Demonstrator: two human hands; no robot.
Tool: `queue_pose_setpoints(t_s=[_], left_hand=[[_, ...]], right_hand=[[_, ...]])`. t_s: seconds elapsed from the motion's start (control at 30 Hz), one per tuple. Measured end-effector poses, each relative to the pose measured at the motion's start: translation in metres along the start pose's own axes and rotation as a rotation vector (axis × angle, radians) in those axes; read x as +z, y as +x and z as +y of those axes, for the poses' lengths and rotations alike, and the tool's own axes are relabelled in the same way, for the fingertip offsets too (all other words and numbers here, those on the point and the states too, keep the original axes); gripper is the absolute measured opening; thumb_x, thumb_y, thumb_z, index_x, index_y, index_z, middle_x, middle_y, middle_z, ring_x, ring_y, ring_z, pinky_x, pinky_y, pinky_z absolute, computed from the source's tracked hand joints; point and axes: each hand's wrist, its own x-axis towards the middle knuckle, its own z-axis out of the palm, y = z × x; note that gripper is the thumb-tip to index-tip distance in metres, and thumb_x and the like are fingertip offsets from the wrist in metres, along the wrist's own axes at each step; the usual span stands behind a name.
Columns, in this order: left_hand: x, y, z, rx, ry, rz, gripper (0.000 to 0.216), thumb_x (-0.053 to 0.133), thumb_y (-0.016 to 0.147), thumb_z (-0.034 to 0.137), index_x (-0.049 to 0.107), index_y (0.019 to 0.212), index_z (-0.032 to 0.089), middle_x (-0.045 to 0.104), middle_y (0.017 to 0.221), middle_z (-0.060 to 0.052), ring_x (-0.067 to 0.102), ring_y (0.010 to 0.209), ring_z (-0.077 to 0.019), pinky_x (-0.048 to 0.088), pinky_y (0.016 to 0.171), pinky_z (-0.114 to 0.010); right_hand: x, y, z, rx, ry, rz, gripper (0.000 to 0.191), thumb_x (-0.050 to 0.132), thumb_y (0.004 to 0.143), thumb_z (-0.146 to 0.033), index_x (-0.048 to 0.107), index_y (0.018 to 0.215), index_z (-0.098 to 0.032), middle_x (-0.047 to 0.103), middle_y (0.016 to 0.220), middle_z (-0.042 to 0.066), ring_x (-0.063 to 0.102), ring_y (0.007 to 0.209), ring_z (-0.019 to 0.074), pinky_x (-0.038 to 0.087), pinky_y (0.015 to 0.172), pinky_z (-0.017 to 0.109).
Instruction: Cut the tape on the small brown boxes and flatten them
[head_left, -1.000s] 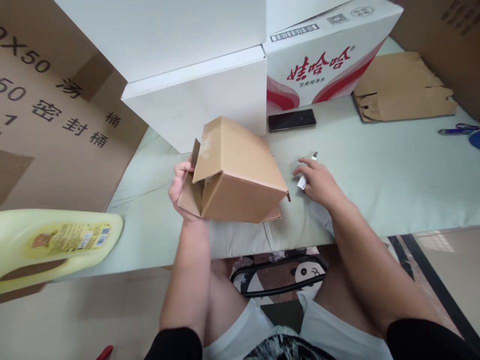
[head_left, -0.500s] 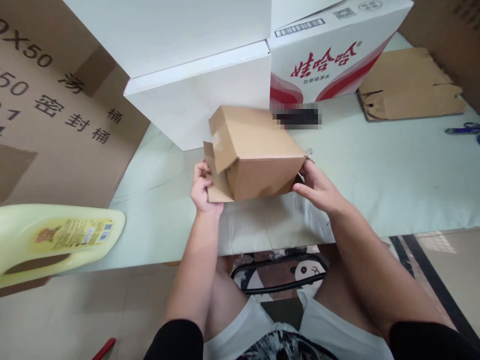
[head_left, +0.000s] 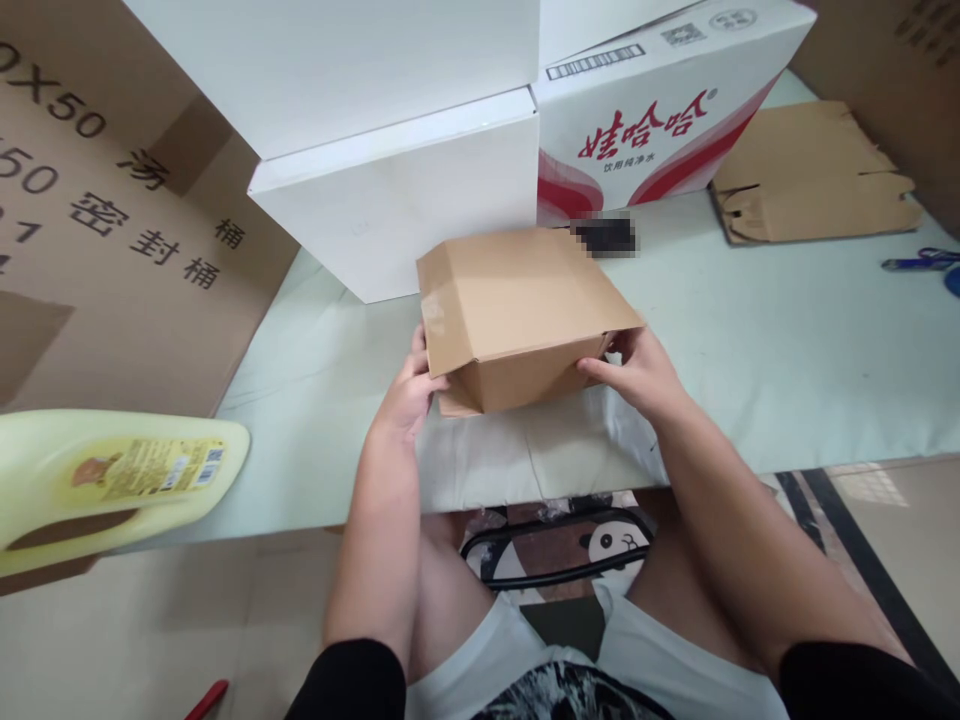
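Between my two hands is a brown cardboard box, its broad lid panel facing up and a strip of clear tape on its left flap. My left hand grips the box's left side, with some fingertips hidden behind the flap. At the front right corner my right hand holds the box, thumb along the front wall and fingers tucked behind the edge. The front wall slants inward under the lid's edge. Whether the underside touches the table is hidden.
White cartons and a red-and-white carton stand behind the box. A flattened cardboard piece and a blue-handled tool lie to the right. At left are a pale yellow jug and a large printed carton on the cloth-covered table.
The box has tipped so its lid panel shows more, and its front edge has come lower and nearer. The protruding left flap is now under the lid side; my left hand moved with it.
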Motion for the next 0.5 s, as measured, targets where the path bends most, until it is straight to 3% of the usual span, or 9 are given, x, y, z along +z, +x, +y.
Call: queue_pose_setpoints(t_s=[0.1, 0.17, 0.23, 0.33, 0.4, 0.43, 0.5], left_hand=[[-0.004, -0.001, 0.010, 0.134, -0.065, 0.048, 0.017, 0.062, 0.047, 0.015, 0.074, 0.057, 0.023, 0.072, 0.126, -0.008, 0.051, 0.141, -0.0378, 0.048, 0.114, -0.042], [-0.009, -0.003, 0.017, 0.164, -0.105, 0.035, 0.016, 0.060, 0.048, 0.016, 0.074, 0.053, 0.021, 0.076, 0.108, -0.011, 0.067, 0.116, -0.0354, 0.057, 0.095, -0.043], [-0.018, -0.007, 0.024, 0.107, -0.128, -0.073, 0.022, 0.059, 0.048, 0.017, 0.078, 0.057, 0.019, 0.076, 0.080, -0.012, 0.073, 0.079, -0.0298, 0.060, 0.070, -0.041], [-0.034, -0.016, 0.033, -0.100, -0.112, -0.347, 0.021, 0.061, 0.050, 0.020, 0.079, 0.058, 0.015, 0.066, 0.050, -0.012, 0.061, 0.040, -0.0244, 0.044, 0.039, -0.033], [-0.041, -0.020, 0.036, -0.185, -0.053, -0.463, 0.015, 0.065, 0.054, 0.021, 0.078, 0.056, 0.015, 0.063, 0.045, -0.012, 0.057, 0.033, -0.0242, 0.035, 0.032, -0.030], [-0.043, -0.021, 0.035, -0.174, -0.021, -0.449, 0.011, 0.068, 0.056, 0.021, 0.077, 0.057, 0.015, 0.064, 0.046, -0.012, 0.057, 0.034, -0.0232, 0.035, 0.032, -0.028], [-0.041, -0.019, 0.031, -0.066, 0.035, -0.290, 0.007, 0.075, 0.059, 0.020, 0.078, 0.064, 0.017, 0.068, 0.053, -0.009, 0.061, 0.042, -0.0199, 0.043, 0.039, -0.027]], right_hand=[[0.001, 0.002, 0.003, 0.038, -0.024, 0.104, 0.055, 0.085, 0.062, -0.051, 0.055, 0.100, -0.025, 0.065, 0.097, 0.005, 0.061, 0.091, 0.0259, 0.051, 0.083, 0.043], [0.000, 0.001, 0.003, 0.075, -0.018, 0.108, 0.045, 0.083, 0.065, -0.047, 0.051, 0.089, -0.026, 0.062, 0.085, 0.002, 0.059, 0.082, 0.0233, 0.050, 0.076, 0.040], [-0.001, 0.000, 0.000, 0.091, 0.046, 0.082, 0.041, 0.082, 0.066, -0.046, 0.053, 0.087, -0.026, 0.063, 0.082, 0.001, 0.060, 0.079, 0.0223, 0.049, 0.070, 0.036], [-0.005, -0.002, -0.005, 0.119, 0.260, -0.006, 0.040, 0.076, 0.072, -0.058, 0.061, 0.090, -0.026, 0.067, 0.083, 0.002, 0.062, 0.076, 0.0219, 0.049, 0.063, 0.033], [-0.007, -0.004, -0.009, 0.168, 0.355, -0.068, 0.047, 0.072, 0.073, -0.068, 0.063, 0.086, -0.024, 0.066, 0.075, 0.002, 0.062, 0.069, 0.0208, 0.048, 0.058, 0.032], [-0.008, -0.004, -0.010, 0.196, 0.372, -0.104, 0.049, 0.073, 0.072, -0.070, 0.063, 0.085, -0.024, 0.065, 0.071, 0.001, 0.061, 0.065, 0.0196, 0.046, 0.055, 0.031], [-0.008, -0.005, -0.014, 0.254, 0.389, -0.196, 0.050, 0.081, 0.068, -0.065, 0.063, 0.085, -0.023, 0.065, 0.067, 0.000, 0.058, 0.054, 0.0151, 0.040, 0.047, 0.027]])
